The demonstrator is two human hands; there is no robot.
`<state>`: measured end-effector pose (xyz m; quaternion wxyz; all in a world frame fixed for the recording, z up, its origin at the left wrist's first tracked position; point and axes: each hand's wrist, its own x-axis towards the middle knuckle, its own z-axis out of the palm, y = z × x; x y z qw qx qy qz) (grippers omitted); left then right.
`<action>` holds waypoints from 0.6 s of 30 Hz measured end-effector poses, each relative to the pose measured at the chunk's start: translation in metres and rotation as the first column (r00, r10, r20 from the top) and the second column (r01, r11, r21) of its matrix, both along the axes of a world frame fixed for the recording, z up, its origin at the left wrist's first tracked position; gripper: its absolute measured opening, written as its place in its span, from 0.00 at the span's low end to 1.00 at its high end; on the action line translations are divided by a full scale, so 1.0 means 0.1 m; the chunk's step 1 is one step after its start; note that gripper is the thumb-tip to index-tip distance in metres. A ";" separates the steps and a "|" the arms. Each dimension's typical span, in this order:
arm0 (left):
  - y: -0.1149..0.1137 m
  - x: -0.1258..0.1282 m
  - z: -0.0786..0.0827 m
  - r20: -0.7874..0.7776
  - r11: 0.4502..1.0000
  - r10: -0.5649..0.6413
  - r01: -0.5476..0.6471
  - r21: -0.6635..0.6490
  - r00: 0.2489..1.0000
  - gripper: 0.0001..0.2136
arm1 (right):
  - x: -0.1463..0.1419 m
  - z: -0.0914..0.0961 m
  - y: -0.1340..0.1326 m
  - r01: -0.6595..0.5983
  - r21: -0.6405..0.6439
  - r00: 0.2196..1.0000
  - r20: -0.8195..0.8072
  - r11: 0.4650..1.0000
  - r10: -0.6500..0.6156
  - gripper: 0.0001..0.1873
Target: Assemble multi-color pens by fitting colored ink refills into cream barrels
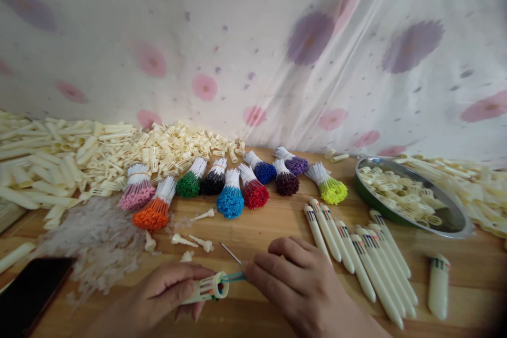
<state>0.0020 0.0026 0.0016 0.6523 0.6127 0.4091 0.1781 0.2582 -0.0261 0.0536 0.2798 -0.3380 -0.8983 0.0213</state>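
My left hand [170,293] is closed around a cream slotted pen barrel [202,290], its open ring end turned right. Coloured bits show through the slots and inside the ring. My right hand [297,280] is closed just right of it, pinching a slim teal piece [233,277] whose tip enters the ring. A thin metal rod [229,252] juts up-left from beside these fingertips; its other end is hidden. Small cream cone-shaped parts [203,243] lie just beyond the barrel. Behind stand rubber-banded bundles of white-stemmed pieces with coloured ends, such as blue [230,200] and red [255,194].
Cream multicolour pens [372,269] lie in a row at right, with a short thick one [439,288] apart. A metal dish [455,224] holds slotted parts. Cream tubes [35,169], clear plastic bits [106,243] and a black phone [34,293] are left. A floral curtain [237,37] hangs behind.
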 end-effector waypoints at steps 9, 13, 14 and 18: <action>0.05 0.05 0.09 -0.091 0.916 0.041 -0.001 0.401 0.995 0.14 | -0.06 -0.14 0.05 -0.054 -0.134 0.979 -0.201 0.989 0.026 0.10; 0.05 0.06 0.09 -0.085 0.884 0.035 0.009 0.467 0.996 0.16 | -0.05 -0.14 0.04 -0.061 -0.123 0.982 -0.185 0.991 0.037 0.11; 0.05 0.06 0.09 -0.081 0.878 0.030 0.013 0.479 0.996 0.17 | -0.03 -0.13 0.04 -0.061 -0.115 0.985 -0.168 0.991 0.041 0.12; 0.05 0.06 0.09 -0.067 0.852 0.036 0.005 0.523 0.997 0.17 | 0.03 -0.05 0.02 -0.055 -0.061 0.995 -0.083 0.997 0.050 0.17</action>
